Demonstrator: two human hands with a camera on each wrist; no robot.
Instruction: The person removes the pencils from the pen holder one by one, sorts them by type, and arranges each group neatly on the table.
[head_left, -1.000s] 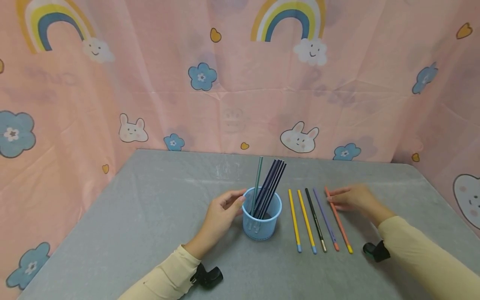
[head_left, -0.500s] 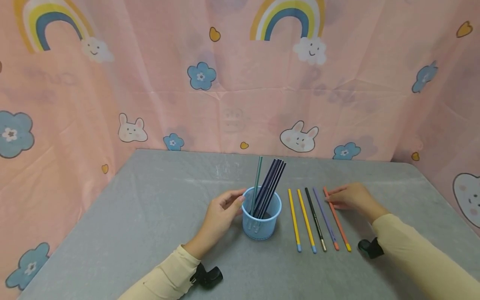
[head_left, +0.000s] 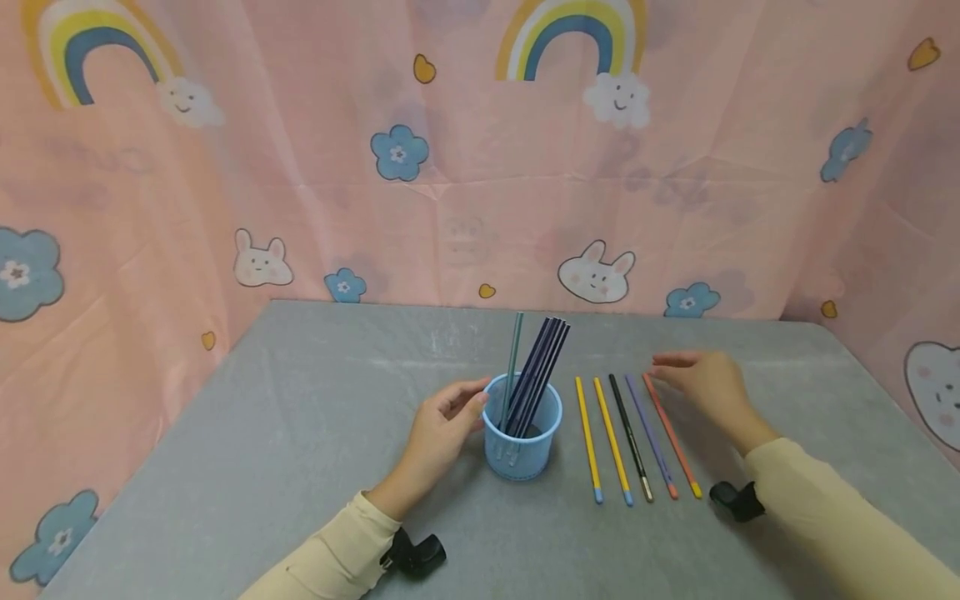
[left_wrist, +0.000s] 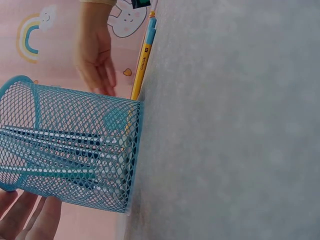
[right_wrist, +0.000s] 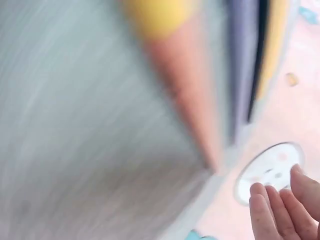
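A light blue mesh pencil cup (head_left: 522, 458) stands upright on the grey table, with several dark pencils (head_left: 542, 367) and one green pencil (head_left: 513, 354) leaning in it. My left hand (head_left: 442, 425) holds the cup's left side, thumb and fingers at the rim; in the left wrist view its fingers (left_wrist: 42, 220) lie against the mesh. Right of the cup lies a row: two yellow pencils (head_left: 612, 442), a black one (head_left: 632, 437), a purple one (head_left: 652, 437) and an orange-red one (head_left: 672, 437). Just past the orange-red pencil's far end is my right hand (head_left: 708, 383), holding nothing, fingers extended.
The grey table (head_left: 337, 467) reaches back to a pink curtain (head_left: 465, 167) printed with rainbows, rabbits and flowers. Black wrist cameras are strapped at the left sleeve (head_left: 330, 550) and the right sleeve (head_left: 817, 500).
The right hand has let go of the orange-red pencil and risen away from it. That pencil now lies slightly closer to the purple one. My left hand and the cup have stayed put.
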